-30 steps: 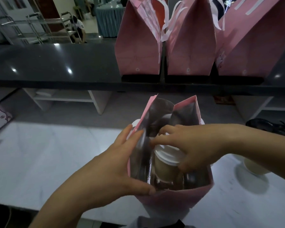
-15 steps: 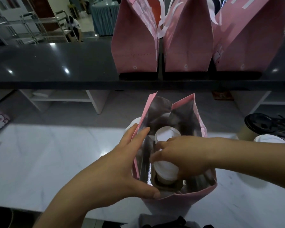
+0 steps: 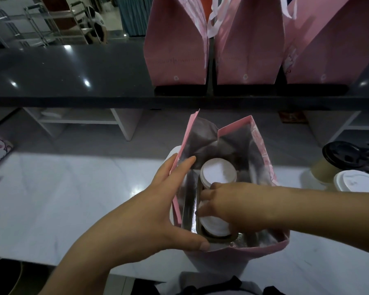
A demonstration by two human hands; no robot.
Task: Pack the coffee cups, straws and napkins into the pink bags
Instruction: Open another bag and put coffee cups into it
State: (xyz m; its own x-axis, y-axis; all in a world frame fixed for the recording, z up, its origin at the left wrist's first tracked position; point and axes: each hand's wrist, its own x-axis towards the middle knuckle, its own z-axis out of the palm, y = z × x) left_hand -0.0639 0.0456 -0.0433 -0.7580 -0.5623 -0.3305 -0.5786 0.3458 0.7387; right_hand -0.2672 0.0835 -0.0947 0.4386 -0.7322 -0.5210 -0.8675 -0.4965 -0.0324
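Right hand (image 3: 228,207), fingers curled on the near cup (image 3: 214,225), has sunk it lower into the centre-frame pink bag (image 3: 262,145); left hand (image 3: 158,209) pinches the bag's edge, so cups look seated

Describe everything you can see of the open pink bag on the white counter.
The open pink bag stands upright on the white counter, mouth spread wide, pink outside with a silvery foil-like lining. Inside sit two white-lidded cups in a brown cardboard carrier. The left hand holds its left wall open, thumb on the near rim; the right hand reaches inside over the nearer cup.
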